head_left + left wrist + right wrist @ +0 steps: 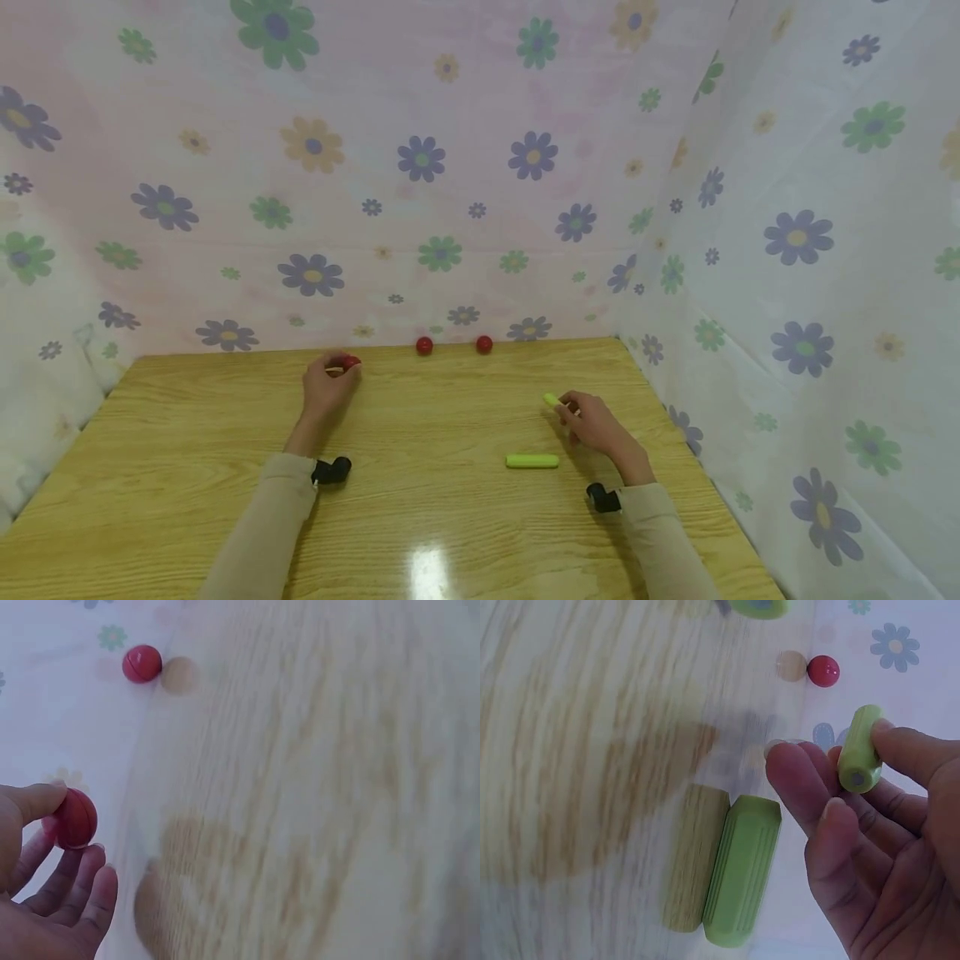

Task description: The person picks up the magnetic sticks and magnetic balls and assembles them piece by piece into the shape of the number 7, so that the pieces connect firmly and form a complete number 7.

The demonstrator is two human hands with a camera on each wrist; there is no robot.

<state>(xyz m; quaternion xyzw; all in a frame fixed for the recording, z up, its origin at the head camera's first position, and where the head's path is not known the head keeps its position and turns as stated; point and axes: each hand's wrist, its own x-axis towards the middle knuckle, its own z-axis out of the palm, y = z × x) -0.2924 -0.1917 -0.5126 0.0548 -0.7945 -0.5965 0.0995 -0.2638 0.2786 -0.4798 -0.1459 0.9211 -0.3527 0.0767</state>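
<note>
In the left wrist view, my left hand [52,900] pinches a glossy red ball [76,819] between thumb and fingers; a thin seam runs round it. The head view places this hand [327,390] at the back left of the table. My right hand [596,421] is at the right, holding a short yellow-green ribbed stick [861,750], stubby like a highlighter, between thumb and fingers. A round dark spot marks its near end. A matching yellow-green stick [532,461] lies sideways on the wooden table, nearer the viewer and left of the right hand.
Two more red balls, one on the left [424,346] and one on the right [483,344], rest along the table's back edge between the hands. Flowered cloth [480,242] hangs behind and beside the table [420,500]. Black wrist cameras sit on both cuffs.
</note>
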